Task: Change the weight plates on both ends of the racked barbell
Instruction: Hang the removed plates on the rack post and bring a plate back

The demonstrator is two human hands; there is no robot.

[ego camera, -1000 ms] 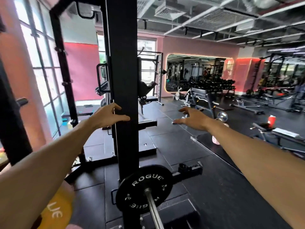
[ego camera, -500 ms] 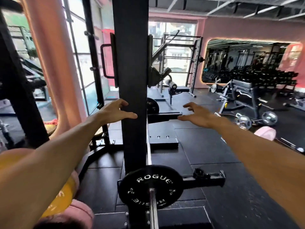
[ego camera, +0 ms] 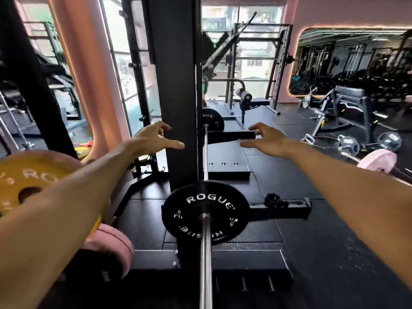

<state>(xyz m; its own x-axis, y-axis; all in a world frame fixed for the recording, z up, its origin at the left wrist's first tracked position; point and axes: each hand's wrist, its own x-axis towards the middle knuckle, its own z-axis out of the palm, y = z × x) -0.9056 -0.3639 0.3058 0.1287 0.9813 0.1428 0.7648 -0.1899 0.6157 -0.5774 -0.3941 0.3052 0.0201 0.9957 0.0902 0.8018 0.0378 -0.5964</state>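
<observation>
I look along the racked barbell (ego camera: 205, 253) from its near end. A black ROGUE plate (ego camera: 191, 210) sits on the near sleeve, and a second black plate (ego camera: 213, 119) is on the far end. The bar runs past the black rack upright (ego camera: 178, 90). My left hand (ego camera: 153, 139) is stretched out, fingers apart, left of the upright. My right hand (ego camera: 265, 139) is stretched out to the right of it, fingers apart. Both hands are empty and touch nothing.
A yellow ROGUE plate (ego camera: 33, 177) and a pink plate (ego camera: 111, 244) are stored at the lower left. A black spotter arm (ego camera: 283, 208) juts right beside the near plate. Benches, a pink-plated bar (ego camera: 379, 159) and machines fill the right floor.
The view has tilted down and moved closer along the bar, so the far plate now shows. Both hands stay stretched forward on either side of the upright, holding nothing.
</observation>
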